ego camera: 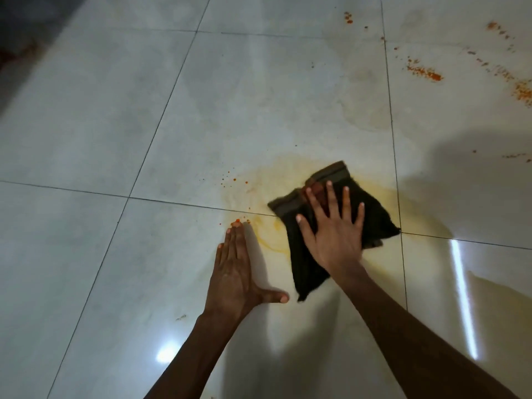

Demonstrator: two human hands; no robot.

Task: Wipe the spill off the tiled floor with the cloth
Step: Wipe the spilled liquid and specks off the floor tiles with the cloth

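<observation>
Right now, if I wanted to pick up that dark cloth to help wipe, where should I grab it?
Probably the far corner of the cloth, coming from above and from the far side. That striped end sticks out past the right hand, which lies flat on the middle with fingers spread. The cloth lies flat on the wet yellow spill, so pinch the edge and lift. The left hand rests on the floor beside it.

Just one view here, a head-worn wide-angle cam looking forward and steeply down at the tiled floor (144,110). It sits fairly close, with both forearms coming in from the bottom edge and reaching toward the middle of the frame. The right hand (334,237) lands a bit right of centre and the left hand (236,269) just left of it. Tile lines fan outward toward the top, so the far floor stretches away up-frame. There's no second view to compare overlap with.
</observation>
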